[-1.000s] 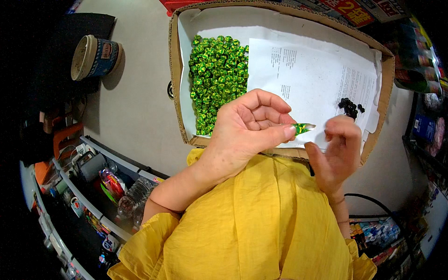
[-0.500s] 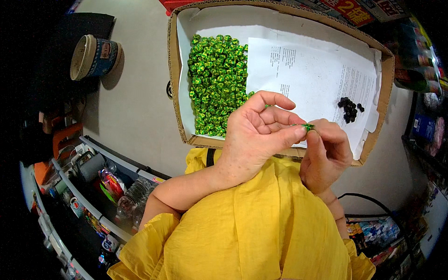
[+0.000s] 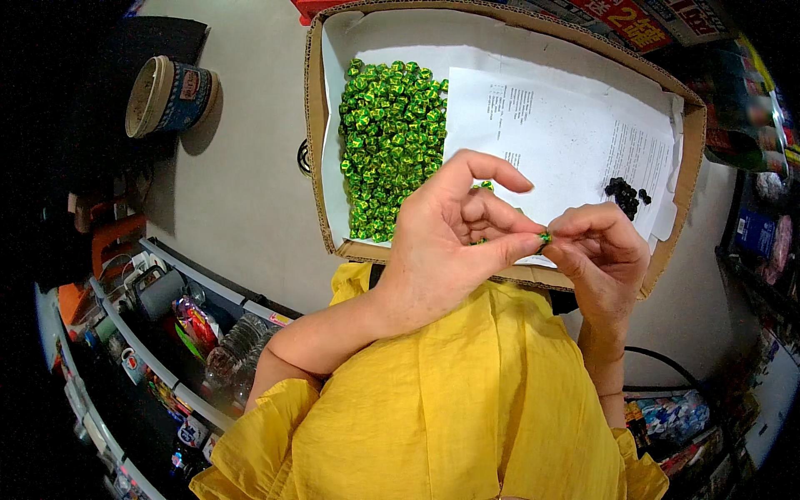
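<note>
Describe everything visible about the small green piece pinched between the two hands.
The small green foil-wrapped piece looks shiny, green with yellowish flecks, like those heaped in the brown cardboard box. It is mostly hidden, pinched between the left hand and right hand fingertips, held above the box's near edge. Whether it is opened cannot be told.

cardboard box [image 3: 315, 125]: 1 | printed sheets [image 3: 567, 142]: 2 | green wrapped candies [image 3: 387, 142]: many (uncountable heap) | tub [image 3: 167, 96]: 1

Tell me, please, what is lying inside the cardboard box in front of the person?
Inside the cardboard box lie a heap of green wrapped candies, white printed sheets and a small pile of dark pieces. The hands cover part of the near edge, and the sheets hide the box floor.
</note>
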Demonstrator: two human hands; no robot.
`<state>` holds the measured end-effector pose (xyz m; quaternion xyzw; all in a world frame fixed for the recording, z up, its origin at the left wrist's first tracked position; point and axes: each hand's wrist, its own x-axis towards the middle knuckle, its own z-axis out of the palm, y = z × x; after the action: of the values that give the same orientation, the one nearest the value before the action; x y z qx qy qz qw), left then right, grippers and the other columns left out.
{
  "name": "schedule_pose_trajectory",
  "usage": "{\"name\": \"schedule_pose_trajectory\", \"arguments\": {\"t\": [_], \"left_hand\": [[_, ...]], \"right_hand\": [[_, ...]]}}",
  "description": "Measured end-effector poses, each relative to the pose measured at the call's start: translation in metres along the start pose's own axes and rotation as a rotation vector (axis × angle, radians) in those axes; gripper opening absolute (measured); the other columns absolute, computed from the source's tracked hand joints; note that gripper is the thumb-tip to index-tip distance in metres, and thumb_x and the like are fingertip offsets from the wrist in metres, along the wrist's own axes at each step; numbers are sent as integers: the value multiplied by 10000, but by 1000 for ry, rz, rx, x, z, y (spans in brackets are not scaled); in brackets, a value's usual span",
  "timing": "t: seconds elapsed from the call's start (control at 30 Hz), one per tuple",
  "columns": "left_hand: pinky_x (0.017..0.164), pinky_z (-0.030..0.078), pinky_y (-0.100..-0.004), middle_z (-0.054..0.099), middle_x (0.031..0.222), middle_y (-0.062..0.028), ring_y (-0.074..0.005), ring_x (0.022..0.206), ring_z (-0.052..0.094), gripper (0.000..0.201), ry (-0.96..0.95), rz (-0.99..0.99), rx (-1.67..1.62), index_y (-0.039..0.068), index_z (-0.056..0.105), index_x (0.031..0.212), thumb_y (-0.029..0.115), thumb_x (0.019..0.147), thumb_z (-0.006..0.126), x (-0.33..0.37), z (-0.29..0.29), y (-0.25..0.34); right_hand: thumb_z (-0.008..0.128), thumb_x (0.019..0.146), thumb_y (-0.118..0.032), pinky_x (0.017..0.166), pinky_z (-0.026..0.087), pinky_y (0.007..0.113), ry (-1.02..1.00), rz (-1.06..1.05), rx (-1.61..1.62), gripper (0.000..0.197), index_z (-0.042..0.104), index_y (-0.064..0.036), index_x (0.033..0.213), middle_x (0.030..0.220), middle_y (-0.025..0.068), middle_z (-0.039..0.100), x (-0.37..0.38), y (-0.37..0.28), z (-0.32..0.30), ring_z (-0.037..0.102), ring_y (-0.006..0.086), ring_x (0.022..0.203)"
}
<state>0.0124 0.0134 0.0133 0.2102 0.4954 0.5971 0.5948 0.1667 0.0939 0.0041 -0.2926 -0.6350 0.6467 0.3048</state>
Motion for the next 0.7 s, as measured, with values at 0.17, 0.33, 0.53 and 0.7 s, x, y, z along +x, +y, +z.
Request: {"name": "schedule_pose_trajectory", "arguments": {"t": [0.17, 0.33, 0.53, 0.7], "left_hand": [[731, 494, -218, 595, 972, -108, -131, 817, 619, 404, -117, 305, 519, -4, 447, 1114, -94, 754, 608, 1, -12, -2], [782, 474, -240, 555, 1029, -102, -139, 893, 587, 466, -114, 304, 480, -22, 436, 1128, -111, 717, 637, -3, -8, 0], [719, 475, -218, 566, 941, -87, -116, 816, 564, 420, 1, 158, -23, -20, 463, 1070, -94, 708, 664, -4, 1, -11], [717, 479, -210, 570, 881, -60, -91, 807, 559, 346, 38, 195, -54, -8, 484, 1039, -89, 740, 639, -5, 0, -13]], "right_hand": [[658, 710, 55, 602, 442, 225, -30, -146, -438, 182, 616, -18, 872, 772, 70, 599, -1, -7, 6, 571, 164, 676], [661, 714, 52, 520, 406, 210, -50, -313, -737, 144, 592, -18, 819, 714, 45, 574, 3, -16, 8, 517, 110, 599], [620, 771, 35, 578, 379, 190, 147, 212, 366, 108, 526, -19, 765, 729, 25, 542, -5, -2, 19, 463, 55, 641], [591, 786, 37, 654, 405, 211, 142, 366, 869, 114, 495, -23, 798, 767, 36, 533, -6, 0, 29, 470, 66, 697]]}}
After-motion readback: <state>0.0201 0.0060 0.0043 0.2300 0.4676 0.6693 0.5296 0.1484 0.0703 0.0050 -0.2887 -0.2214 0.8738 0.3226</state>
